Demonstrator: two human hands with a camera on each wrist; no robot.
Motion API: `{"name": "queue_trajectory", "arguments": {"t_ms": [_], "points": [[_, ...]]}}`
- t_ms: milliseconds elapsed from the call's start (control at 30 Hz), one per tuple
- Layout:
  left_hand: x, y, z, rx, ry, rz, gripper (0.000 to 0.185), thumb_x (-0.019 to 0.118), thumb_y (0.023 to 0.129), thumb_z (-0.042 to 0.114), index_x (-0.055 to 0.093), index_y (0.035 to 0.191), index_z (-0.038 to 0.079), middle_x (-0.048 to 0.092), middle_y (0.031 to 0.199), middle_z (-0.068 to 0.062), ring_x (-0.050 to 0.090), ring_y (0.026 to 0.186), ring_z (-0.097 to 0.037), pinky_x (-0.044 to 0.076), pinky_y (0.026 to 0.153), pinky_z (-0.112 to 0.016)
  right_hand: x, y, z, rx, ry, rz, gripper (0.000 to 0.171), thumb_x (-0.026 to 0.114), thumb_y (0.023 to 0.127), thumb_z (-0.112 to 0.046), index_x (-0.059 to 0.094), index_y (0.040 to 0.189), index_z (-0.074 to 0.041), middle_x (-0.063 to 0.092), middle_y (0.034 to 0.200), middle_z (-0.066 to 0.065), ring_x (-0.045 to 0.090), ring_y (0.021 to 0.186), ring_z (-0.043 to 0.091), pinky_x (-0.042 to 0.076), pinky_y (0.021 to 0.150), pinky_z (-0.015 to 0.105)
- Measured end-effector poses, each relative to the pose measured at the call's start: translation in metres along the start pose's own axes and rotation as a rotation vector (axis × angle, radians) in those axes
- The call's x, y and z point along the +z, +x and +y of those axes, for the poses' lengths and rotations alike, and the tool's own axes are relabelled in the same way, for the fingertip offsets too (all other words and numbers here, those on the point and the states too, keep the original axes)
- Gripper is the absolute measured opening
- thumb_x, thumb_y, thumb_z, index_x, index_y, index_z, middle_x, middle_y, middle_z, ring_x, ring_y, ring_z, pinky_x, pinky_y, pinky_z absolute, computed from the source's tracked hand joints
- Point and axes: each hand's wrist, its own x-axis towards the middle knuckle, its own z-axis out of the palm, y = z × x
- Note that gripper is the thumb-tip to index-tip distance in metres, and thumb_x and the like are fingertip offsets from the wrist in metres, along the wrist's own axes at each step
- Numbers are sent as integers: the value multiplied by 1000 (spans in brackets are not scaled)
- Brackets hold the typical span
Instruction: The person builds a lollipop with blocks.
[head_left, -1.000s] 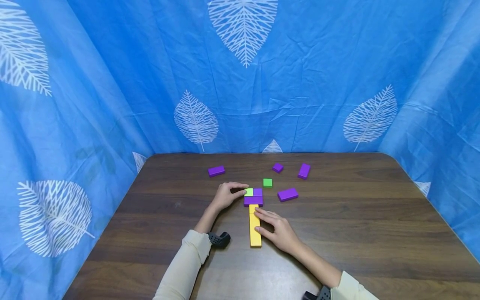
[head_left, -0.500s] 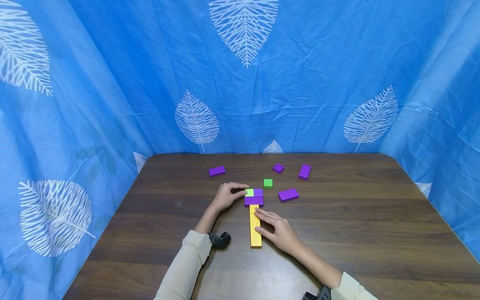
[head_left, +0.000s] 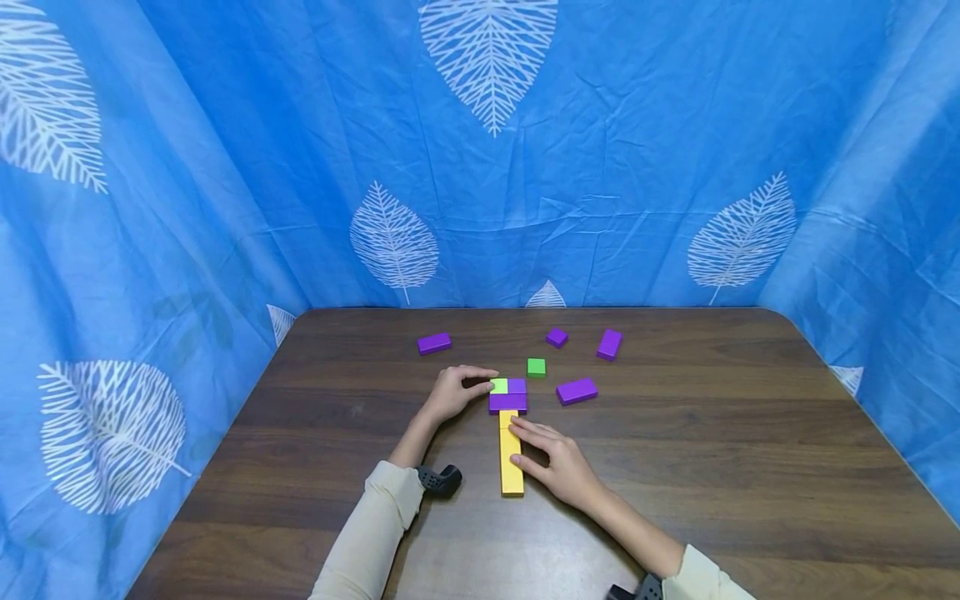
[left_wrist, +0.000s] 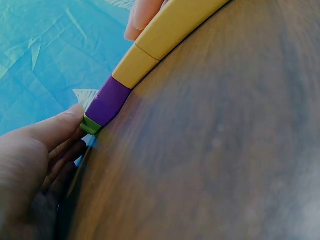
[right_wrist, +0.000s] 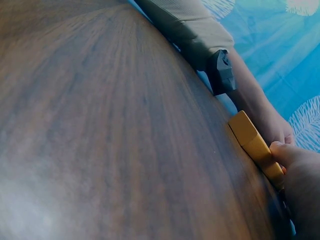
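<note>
A flat arrangement of blocks lies mid-table. At its far left corner is a light green block (head_left: pixel 498 387), pinched between the thumb and forefinger of my left hand (head_left: pixel 452 392). Beside that block sits a small purple block (head_left: pixel 517 386), and a long purple block (head_left: pixel 507 402) lies along the near side of both. A short yellow block (head_left: pixel 507 419) and a long yellow block (head_left: pixel 512 471) run from there toward me in a line. My right hand (head_left: pixel 564 468) rests extended fingers and thumb against the right side of the yellow blocks.
Behind the arrangement lies a loose green block (head_left: pixel 536 367). Loose purple blocks are spread around it: one at far left (head_left: pixel 434 343), a small one (head_left: pixel 557 337), one at far right (head_left: pixel 610 344) and one nearer (head_left: pixel 577 391). A blue leaf-patterned curtain (head_left: pixel 615 150) surrounds the wooden table (head_left: pixel 315 450).
</note>
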Motion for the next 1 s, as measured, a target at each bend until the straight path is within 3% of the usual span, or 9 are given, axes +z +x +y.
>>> {"name": "queue_trajectory", "arguments": {"t_ms": [267, 400, 633, 700, 800, 1000], "points": [[-6, 2, 1, -70, -212, 49, 27, 60, 91, 27, 68, 111, 12, 66, 109, 0, 58, 106, -15, 45, 91, -35, -1, 1, -1, -12, 17, 12, 42, 68, 84, -23, 61, 121, -4, 55, 129, 6, 53, 115, 28, 43, 93, 44], [-12, 6, -2, -86, -239, 118, 27, 62, 89, 24, 67, 111, 8, 67, 107, -2, 59, 104, -15, 47, 88, -32, -1, -1, -1, -6, 21, 15, 42, 69, 84, -23, 61, 121, -4, 55, 129, 6, 53, 115, 29, 43, 93, 45], [-40, 15, -17, -80, -110, 407, 30, 69, 83, 9, 65, 112, 0, 67, 105, -12, 62, 99, -25, 49, 86, -37, 2, -2, 0, -15, 19, 14, 42, 68, 84, -24, 61, 121, -4, 55, 129, 5, 53, 115, 29, 43, 93, 45], [-48, 16, -24, -105, -56, 455, 33, 70, 82, 8, 64, 114, 1, 66, 108, -12, 61, 102, -26, 47, 89, -38, 2, -2, 0, -19, 26, 18, 42, 69, 84, -24, 61, 120, -4, 55, 129, 6, 53, 115, 29, 43, 93, 45], [-58, 15, -33, -156, 17, 460, 36, 70, 82, 9, 63, 116, 2, 64, 113, -13, 57, 108, -27, 41, 96, -39, 2, -2, 0, -23, 29, 26, 42, 69, 83, -23, 62, 120, -4, 55, 128, 6, 53, 115, 28, 43, 94, 44], [-69, 11, -43, -225, 84, 400, 40, 70, 83, 12, 61, 121, 4, 60, 119, -14, 51, 116, -29, 29, 104, -44, 1, -2, 1, -24, 25, 29, 42, 69, 84, -24, 62, 120, -5, 55, 128, 5, 53, 115, 28, 43, 93, 44]]}}
